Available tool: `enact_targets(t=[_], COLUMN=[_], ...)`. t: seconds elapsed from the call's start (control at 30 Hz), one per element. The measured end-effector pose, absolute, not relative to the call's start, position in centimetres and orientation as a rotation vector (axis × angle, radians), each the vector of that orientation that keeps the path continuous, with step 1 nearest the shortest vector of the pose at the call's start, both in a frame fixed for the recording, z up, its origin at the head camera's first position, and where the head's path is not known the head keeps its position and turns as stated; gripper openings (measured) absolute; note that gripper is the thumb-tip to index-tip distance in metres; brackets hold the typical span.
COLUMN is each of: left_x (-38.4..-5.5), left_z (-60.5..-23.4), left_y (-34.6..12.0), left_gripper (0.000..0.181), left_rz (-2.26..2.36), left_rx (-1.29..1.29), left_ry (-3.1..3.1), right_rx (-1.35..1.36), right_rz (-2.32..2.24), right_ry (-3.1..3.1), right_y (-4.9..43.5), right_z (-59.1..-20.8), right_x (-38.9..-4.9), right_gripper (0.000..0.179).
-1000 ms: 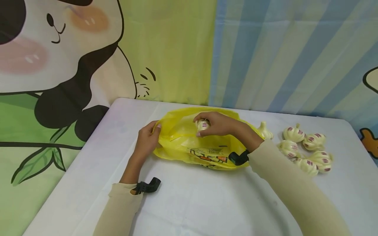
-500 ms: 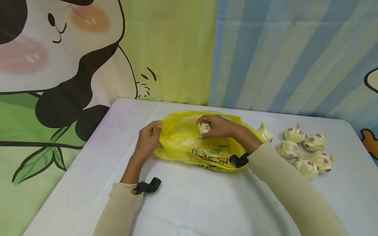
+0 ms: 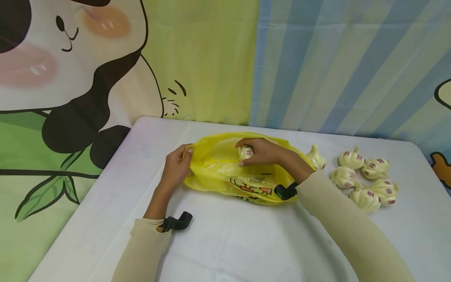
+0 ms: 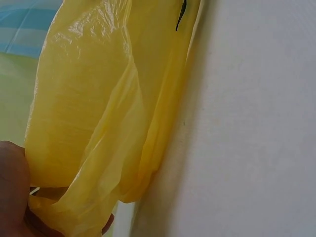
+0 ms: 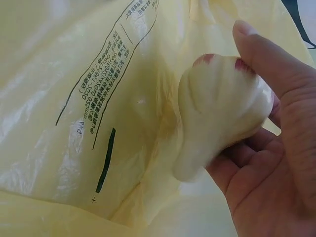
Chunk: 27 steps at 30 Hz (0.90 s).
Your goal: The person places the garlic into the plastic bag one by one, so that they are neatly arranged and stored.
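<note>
At the middle of the white table (image 3: 218, 239), you have the yellow plastic bag (image 3: 208, 181) lying with its mouth spread wide. Your left hand (image 3: 177, 164) pinches the left edge of the bag, the thumb on the near side of the film; the left wrist view shows the plastic gathered in folds at your grip, with part of that hand out of frame. Your right hand (image 3: 264, 152) reaches over the right side of the bag and into its mouth, fingers and thumb curled round the held garlic bulb (image 3: 246, 152). That bulb is pale with purplish-red marks, and in the right wrist view its stem points away from your palm, next to the printed film. You cannot tell from these views whether the stem touches the plastic.

Just beyond the bag's right edge, a single garlic bulb (image 3: 316, 158) stands on the table with its stem up. Farther right, you have a cluster of five bulbs (image 3: 385, 192) set close together, their marked sides showing. Black wrist cameras (image 3: 179, 221) sit at the ends of your beige sleeves (image 3: 141, 250), the right one in front of the bag's lower right part. Behind the table hangs a printed backdrop (image 3: 211, 58), a cartoon panda on your left and blue stripes on your right.
</note>
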<state>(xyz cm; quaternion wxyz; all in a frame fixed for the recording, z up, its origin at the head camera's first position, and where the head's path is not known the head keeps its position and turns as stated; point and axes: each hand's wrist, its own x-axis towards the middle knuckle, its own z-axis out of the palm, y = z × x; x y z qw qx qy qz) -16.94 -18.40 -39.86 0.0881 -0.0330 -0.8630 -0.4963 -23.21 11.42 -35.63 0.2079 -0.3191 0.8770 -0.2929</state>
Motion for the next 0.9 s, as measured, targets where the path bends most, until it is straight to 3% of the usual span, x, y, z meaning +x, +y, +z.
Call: enact_targets(t=[0.5, 0.9], left_x=[-16.9, -16.9], left_z=[-40.0, -39.9], left_y=[-18.4, -18.5], left_gripper=[0.038, 0.04], left_rz=[-1.465, -1.473], left_rx=[-0.101, -0.117], left_ry=[-2.576, -2.572], right_rx=[-0.899, -0.982], right_rz=[-0.77, -0.828], right_ry=[2.425, 2.494], right_y=[12.1, 13.2], right_z=[-35.5, -31.9], right_x=[-23.0, -20.8], right_gripper=[0.072, 0.073])
